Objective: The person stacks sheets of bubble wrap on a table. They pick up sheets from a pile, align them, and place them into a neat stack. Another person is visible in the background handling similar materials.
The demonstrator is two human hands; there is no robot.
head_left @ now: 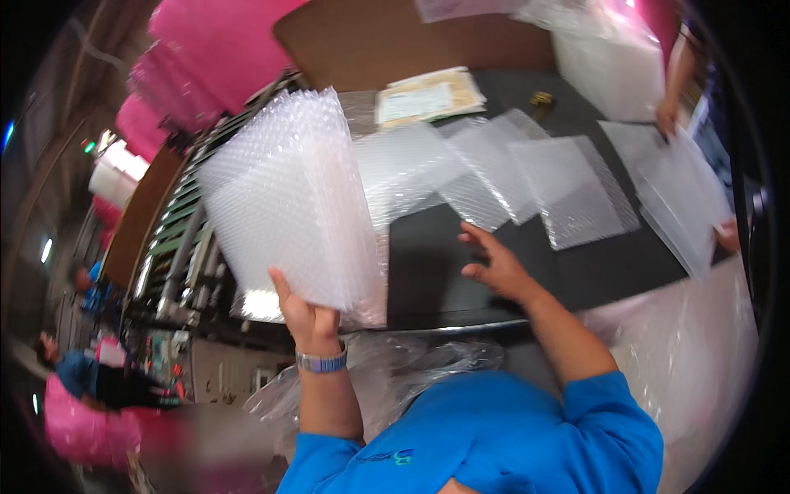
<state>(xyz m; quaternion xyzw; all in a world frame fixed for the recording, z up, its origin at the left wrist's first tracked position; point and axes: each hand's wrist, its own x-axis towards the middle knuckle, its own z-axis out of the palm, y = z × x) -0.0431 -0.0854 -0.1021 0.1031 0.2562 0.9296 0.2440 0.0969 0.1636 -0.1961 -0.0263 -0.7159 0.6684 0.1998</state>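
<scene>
My left hand (309,321) grips the lower edge of a thick stack of clear bubble-wrap sheets (288,198), thumb on the near face, the stack tilted up above the table's left side. A metal-banded watch is on that wrist. My right hand (498,267) hovers over the black tabletop (436,280) with fingers apart and nothing in them. Just beyond it, overlapping bubble-wrap pouches (485,177) lie fanned out. Another flat translucent pouch (568,189) lies to their right.
Papers in a plastic sleeve (432,97) and a small yellow-black item (541,100) lie at the back. A co-worker's hands hold translucent sheets (679,198) at right. A roller conveyor (177,239) runs at left. Cardboard (420,45) stands behind; plastic film (378,362) hangs in front.
</scene>
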